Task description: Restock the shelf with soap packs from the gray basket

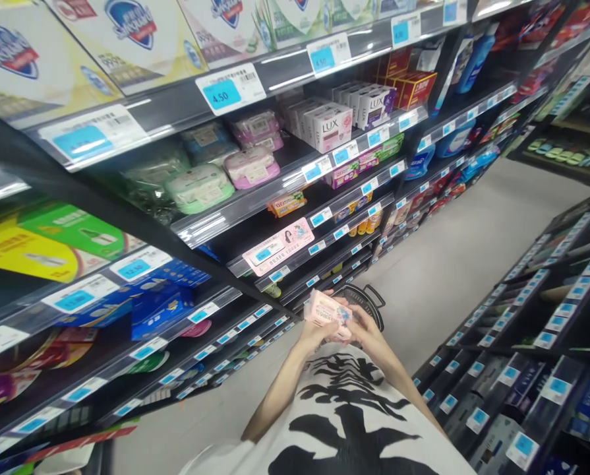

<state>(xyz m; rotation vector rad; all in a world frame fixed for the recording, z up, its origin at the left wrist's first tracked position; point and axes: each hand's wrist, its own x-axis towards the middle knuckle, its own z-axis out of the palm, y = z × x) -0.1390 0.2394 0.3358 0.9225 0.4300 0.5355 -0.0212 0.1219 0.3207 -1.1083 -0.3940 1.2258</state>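
A small pink printed pack [328,311], which looks like wrapped bar soap, is held in front of my chest. My left hand [317,333] grips it from the left, with the thumb across its near face. At the right end, the fingers of my right hand [364,328] are closed on the same pack. A black shopping basket [374,298] with a handle is partly visible just beyond my hands, low down; my hands cover part of it.
Shelves of boxed soap [327,128] and green and pink wrapped packs [198,188] line the left. A pink shelf sign [279,247] sits on a shelf edge. Grey floor [453,231] runs ahead between these and another shelf unit [527,316] on the right.
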